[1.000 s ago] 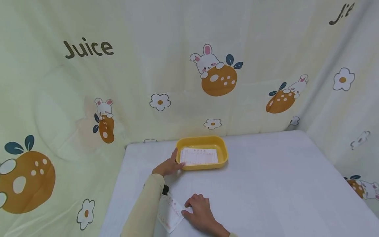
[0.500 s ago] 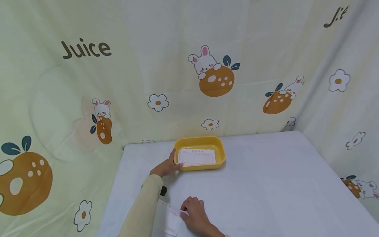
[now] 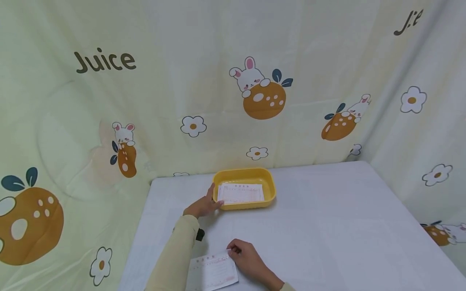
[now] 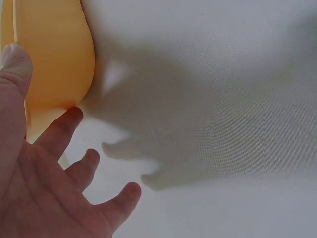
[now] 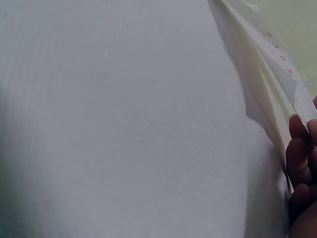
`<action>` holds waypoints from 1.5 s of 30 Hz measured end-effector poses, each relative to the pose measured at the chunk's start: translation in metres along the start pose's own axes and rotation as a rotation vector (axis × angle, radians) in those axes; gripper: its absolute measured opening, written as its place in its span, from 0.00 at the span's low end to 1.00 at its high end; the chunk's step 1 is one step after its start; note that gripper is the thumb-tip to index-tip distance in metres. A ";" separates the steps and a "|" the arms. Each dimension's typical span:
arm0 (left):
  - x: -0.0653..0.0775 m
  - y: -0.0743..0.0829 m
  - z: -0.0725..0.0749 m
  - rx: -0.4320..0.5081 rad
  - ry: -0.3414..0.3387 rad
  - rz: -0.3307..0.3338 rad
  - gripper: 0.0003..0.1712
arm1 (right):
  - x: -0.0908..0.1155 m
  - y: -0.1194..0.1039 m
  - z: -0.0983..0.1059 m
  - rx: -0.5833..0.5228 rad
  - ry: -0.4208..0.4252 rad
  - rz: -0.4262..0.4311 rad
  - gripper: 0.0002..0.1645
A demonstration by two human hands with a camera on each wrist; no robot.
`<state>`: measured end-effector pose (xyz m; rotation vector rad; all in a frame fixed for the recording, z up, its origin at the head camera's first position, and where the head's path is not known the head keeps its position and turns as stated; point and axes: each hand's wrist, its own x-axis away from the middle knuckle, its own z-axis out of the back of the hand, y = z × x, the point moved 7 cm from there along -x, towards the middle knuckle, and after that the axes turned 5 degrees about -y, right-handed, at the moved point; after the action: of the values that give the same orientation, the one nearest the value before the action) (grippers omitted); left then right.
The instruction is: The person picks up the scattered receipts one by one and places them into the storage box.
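My left hand [image 3: 201, 206] holds the left front corner of a yellow plastic tray [image 3: 273, 190]. In the left wrist view the thumb lies at the rim and one fingertip [image 4: 75, 114] touches the outer wall, while the other fingers are spread apart. Inside the tray lie white paper forms [image 3: 240, 193] with red print. My right hand [image 3: 249, 258] pinches the upper right corner of another printed paper form [image 3: 214, 270] near the front of the table. In the right wrist view this paper's raised edge [image 5: 282, 64] runs up from the fingertips. My left sleeve hides its left part.
A white cloth covers the table [image 3: 313, 218]. Behind it and along the sides hangs a pale curtain [image 3: 156, 89] printed with rabbits, oranges and flowers. A small black object [image 3: 200, 234] shows at the left wrist.
The right hand has taken hold of the form's corner; the form has turned and now lies straighter, with its print facing up. The left hand stays at the tray. The head view shifts slightly.
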<state>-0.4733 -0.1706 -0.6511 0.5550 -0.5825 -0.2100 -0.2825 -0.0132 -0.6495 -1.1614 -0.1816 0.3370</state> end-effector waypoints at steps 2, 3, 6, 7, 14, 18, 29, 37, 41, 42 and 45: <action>0.000 0.000 0.001 0.005 -0.003 0.000 0.64 | 0.000 0.000 0.002 -0.002 0.001 0.003 0.07; 0.000 0.000 0.001 0.000 0.000 -0.007 0.64 | 0.000 0.000 0.003 -0.006 0.002 0.004 0.07; -0.002 -0.001 0.000 0.012 0.005 -0.011 0.64 | 0.001 0.000 0.004 -0.017 0.006 0.003 0.06; -0.003 -0.001 -0.001 0.011 0.007 -0.013 0.64 | 0.001 0.000 0.005 -0.019 0.007 0.002 0.05; -0.024 -0.018 -0.008 0.001 -0.002 0.019 0.66 | 0.002 0.002 0.004 -0.027 0.014 -0.003 0.05; -0.011 -0.009 -0.005 0.015 0.005 0.012 0.65 | 0.001 0.004 0.007 -0.027 0.013 -0.006 0.04; 0.017 0.013 0.005 0.040 0.013 -0.006 0.62 | -0.001 0.011 0.033 -0.042 0.034 -0.071 0.05; 0.010 0.008 0.001 0.068 0.003 -0.024 0.61 | 0.004 0.026 0.072 -0.020 0.097 -0.130 0.06; 0.021 0.016 0.003 0.072 0.009 -0.028 0.59 | 0.011 0.035 0.105 -0.011 0.153 -0.192 0.06; 0.025 0.018 0.004 0.072 0.011 -0.029 0.59 | 0.013 0.036 0.114 -0.012 0.167 -0.205 0.06; 0.034 0.026 0.007 0.086 0.010 -0.010 0.57 | 0.020 0.044 0.138 -0.009 0.213 -0.249 0.06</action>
<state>-0.4482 -0.1639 -0.6165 0.6420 -0.5811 -0.1918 -0.3139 0.1286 -0.6369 -1.1607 -0.1395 -0.0077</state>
